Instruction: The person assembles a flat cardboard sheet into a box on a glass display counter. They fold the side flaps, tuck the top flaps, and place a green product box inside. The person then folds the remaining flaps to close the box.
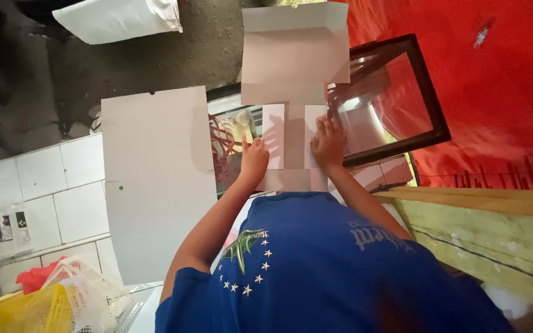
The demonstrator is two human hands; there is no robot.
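I see the flat white box blank (291,132) lying on the glass-topped frame (396,92), both hands pressing it: left hand (254,159) half curled, right hand (328,143) spread flat. Uneven pressure, I judge, could skew its crease.

dim, warm light | glass glare | soft shadows | wide-angle edge distortion

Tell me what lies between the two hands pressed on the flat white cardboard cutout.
In the head view, only a bare strip of the flat white cardboard cutout lies between the left hand and the right hand.
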